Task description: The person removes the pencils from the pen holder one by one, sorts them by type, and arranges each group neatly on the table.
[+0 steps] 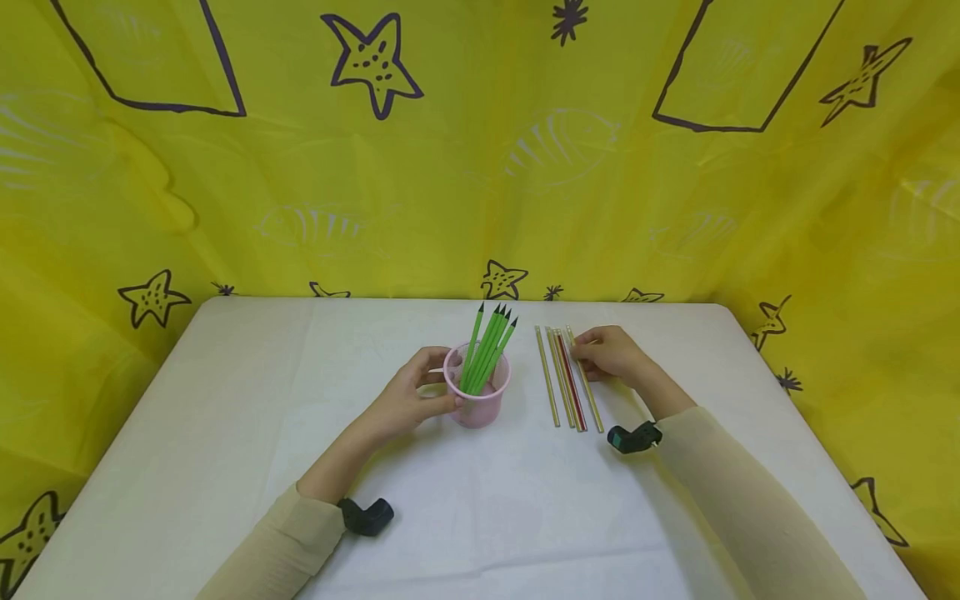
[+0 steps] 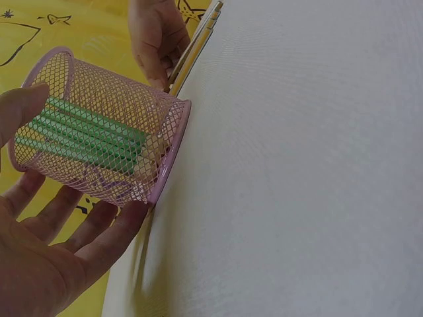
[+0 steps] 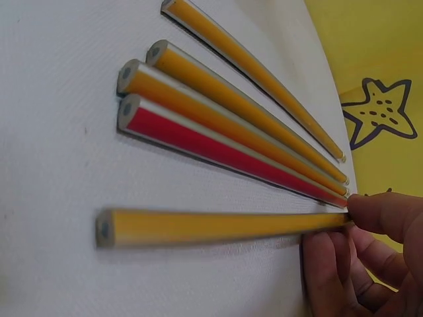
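My left hand (image 1: 401, 404) holds a pink mesh pencil cup (image 1: 477, 412) from its left side, thumb near the rim and fingers around the wall. Upright on the table, the cup contains several green pencils (image 2: 86, 135) with dark tips pointing up. To its right, my right hand (image 1: 611, 353) pinches the far end of a yellow pencil (image 3: 218, 228) between thumb and fingers. Left of that pencil lie a red pencil (image 3: 225, 150) and several yellow pencils (image 3: 251, 76), roughly side by side. Their flat ends face the near side of the table.
A white-covered table (image 1: 480, 517) lies beneath everything. Behind it hangs a yellow curtain (image 1: 450, 183) printed with starfish and fish. Each wrist carries a small black camera, one on the left (image 1: 366, 517) and one on the right (image 1: 634, 437).
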`<state>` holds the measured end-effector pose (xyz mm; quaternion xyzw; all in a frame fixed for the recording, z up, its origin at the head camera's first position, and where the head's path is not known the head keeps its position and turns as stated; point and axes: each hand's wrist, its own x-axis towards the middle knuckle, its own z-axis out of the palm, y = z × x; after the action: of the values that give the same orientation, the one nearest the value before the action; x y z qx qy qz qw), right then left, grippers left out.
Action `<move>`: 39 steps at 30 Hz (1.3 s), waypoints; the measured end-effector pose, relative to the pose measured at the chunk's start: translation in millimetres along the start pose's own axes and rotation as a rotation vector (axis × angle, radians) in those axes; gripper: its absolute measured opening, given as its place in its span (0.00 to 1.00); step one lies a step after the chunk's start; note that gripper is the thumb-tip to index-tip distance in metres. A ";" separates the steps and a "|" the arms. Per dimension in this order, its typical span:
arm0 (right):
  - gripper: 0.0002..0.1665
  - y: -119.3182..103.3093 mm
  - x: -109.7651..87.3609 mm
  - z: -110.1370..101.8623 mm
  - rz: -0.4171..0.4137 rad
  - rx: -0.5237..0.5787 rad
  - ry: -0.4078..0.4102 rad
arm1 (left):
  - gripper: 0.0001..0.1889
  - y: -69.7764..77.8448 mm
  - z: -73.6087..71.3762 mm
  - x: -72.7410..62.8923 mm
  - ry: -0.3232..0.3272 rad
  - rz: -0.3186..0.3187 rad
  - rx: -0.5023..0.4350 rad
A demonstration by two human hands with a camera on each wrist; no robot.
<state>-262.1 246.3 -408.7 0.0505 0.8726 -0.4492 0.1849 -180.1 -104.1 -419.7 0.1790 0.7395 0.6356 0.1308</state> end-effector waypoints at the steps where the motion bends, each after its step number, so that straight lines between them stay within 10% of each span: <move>1: 0.22 -0.2 -0.1 0.0 0.000 0.004 -0.003 | 0.35 -0.1 0.0 0.0 0.000 0.001 0.000; 18: 0.24 -4.7 -11.7 -2.0 0.007 0.067 0.050 | 0.35 1.6 -0.1 0.8 0.008 -0.016 0.018; 39: 0.49 -22.9 -63.7 69.6 -0.621 0.351 -0.221 | 0.35 2.2 0.8 0.5 0.007 -0.004 0.028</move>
<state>-189.5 181.8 -404.4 -0.2347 0.7307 -0.6295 0.1215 -180.1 -102.9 -417.6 0.1770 0.7491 0.6257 0.1268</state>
